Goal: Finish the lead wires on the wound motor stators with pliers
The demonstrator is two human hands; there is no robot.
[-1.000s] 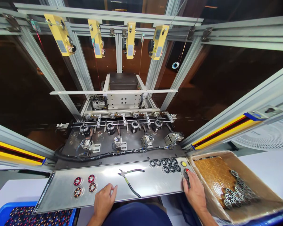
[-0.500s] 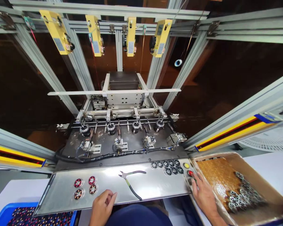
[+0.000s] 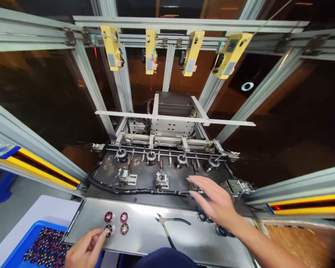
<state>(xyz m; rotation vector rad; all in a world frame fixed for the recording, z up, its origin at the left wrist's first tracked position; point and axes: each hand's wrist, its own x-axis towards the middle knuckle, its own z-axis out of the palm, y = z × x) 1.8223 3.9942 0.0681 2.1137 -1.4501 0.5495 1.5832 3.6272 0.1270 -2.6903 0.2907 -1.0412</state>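
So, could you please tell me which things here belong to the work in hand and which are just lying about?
In hand:
- left hand at the four wound red stators on the steel tray
- right hand open, above the unwound stators
- stators on the machine spindles

Lying about:
- pliers
- blue bin
- cardboard box

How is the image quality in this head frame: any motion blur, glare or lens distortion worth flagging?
Head view: the right hand is smeared by motion blur, its fingers soft; the left hand is slightly blurred; the steel tray carries bright glare; the wide lens bends the aluminium frame at the edges; the dark panels behind show orange reflections; the cardboard box at lower right is blurred.
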